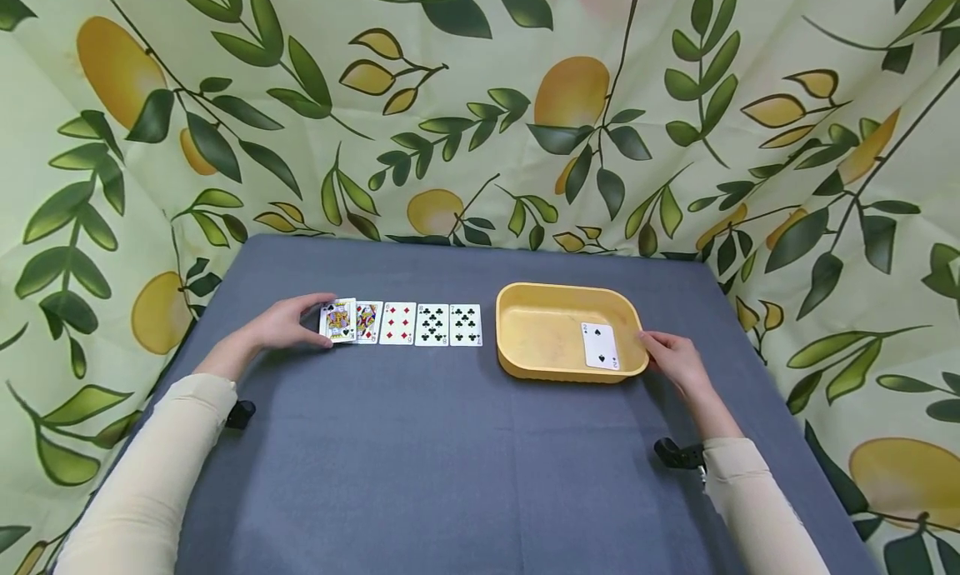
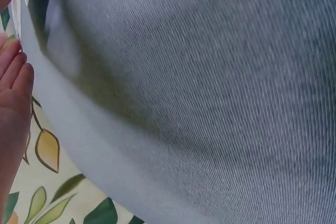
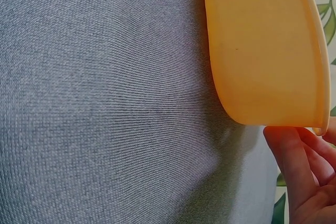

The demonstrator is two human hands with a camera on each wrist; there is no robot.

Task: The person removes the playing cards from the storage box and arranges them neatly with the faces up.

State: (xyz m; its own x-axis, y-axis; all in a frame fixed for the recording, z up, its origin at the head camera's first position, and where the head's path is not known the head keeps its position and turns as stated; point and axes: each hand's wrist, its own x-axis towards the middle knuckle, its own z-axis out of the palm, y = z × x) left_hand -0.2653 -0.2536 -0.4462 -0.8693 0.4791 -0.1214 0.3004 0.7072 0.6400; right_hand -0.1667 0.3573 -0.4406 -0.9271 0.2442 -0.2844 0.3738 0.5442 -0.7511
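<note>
At the left end of a row of playing cards, my left hand (image 1: 283,322) pinches a face card (image 1: 339,320) with black pips, thumb and fingers at its edges. That card partly covers a red-suited face card (image 1: 368,322). To the right lie a six of diamonds (image 1: 397,323) and two clubs cards, one (image 1: 432,325) beside the other (image 1: 466,325). My right hand (image 1: 678,362) grips the right end of a yellow plastic tray (image 1: 536,354), its fingers at the rim and outer wall (image 3: 262,51). Inside the tray, a two of spades (image 1: 601,346) lies face up.
A blue-grey cloth (image 1: 420,475) covers the table. Behind and on both sides hangs a curtain (image 1: 480,50) printed with leaves and fruit. A dark strap (image 1: 678,454) is on the right wrist.
</note>
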